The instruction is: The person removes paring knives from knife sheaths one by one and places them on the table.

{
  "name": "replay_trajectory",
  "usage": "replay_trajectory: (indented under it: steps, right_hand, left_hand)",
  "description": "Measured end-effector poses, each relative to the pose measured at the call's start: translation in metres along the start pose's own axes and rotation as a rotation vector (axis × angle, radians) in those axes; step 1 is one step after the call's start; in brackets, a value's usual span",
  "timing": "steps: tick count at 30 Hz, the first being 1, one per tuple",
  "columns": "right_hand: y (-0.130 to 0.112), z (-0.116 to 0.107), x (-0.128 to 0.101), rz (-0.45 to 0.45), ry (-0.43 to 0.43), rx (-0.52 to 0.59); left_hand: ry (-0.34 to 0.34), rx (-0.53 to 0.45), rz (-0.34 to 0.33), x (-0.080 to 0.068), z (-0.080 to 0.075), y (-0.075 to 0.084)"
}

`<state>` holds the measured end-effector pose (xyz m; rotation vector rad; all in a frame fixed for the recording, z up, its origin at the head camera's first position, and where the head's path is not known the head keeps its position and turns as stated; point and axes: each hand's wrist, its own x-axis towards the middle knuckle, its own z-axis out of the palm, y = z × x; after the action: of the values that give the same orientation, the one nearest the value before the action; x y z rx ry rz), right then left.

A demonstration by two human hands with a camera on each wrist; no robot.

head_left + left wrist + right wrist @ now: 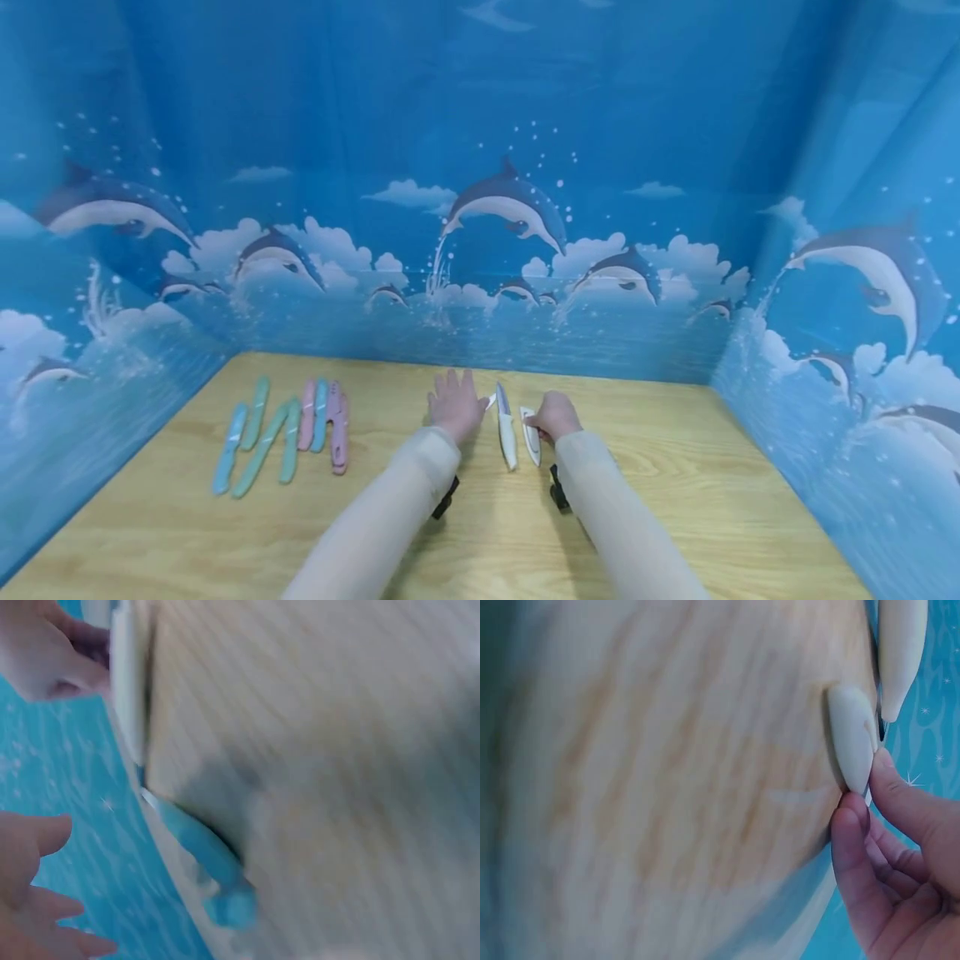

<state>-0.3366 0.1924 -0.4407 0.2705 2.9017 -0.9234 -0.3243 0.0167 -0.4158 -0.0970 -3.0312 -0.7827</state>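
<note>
smooth tapered white sheath (530,435) in right hand (553,414)

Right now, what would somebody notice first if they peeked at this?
Probably the bright blue dolphin backdrop wrapped around the wooden table. Next, the two hands in the middle: the left hand lies flat, while the right hand pinches a white sheath beside a white knife. Pastel knives lie in a row at the left.

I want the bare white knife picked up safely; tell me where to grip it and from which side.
Take the white-handled knife with the bare grey blade by its white handle, the end nearest the person, coming from the near side. The blade points away toward the blue backdrop, so the fingers stay clear of the edge. The right hand is busy at the white sheath beside it; the left hand lies open and close.
</note>
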Motion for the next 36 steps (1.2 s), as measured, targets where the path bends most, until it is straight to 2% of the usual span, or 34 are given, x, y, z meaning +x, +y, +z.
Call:
replay_trajectory:
  steps: [6,12,18,25,30,36]
  right_hand:
    - [0.003,-0.001,-0.001,0.034,-0.012,0.003]
    - [0.003,0.000,-0.001,0.048,-0.003,-0.012]
    - [0.003,0.000,0.000,0.057,-0.002,-0.016]
    - [0.004,-0.004,0.000,0.053,-0.002,-0.003]
    - [0.006,-0.007,0.000,0.052,0.004,0.005]
    - [0.004,-0.006,0.000,0.058,0.004,0.012]
  left_hand:
    - [0.041,0.092,-0.071,-0.006,-0.007,-0.038]
    - [0.082,0.074,-0.139,-0.012,-0.023,-0.079]
    - [0.066,0.041,-0.162,-0.025,-0.045,-0.109]
    - [-0.014,-0.043,-0.181,-0.042,-0.064,-0.131]
    - [-0.018,-0.019,-0.181,-0.050,-0.068,-0.137]
    - [-0.020,0.045,-0.203,-0.049,-0.067,-0.143]
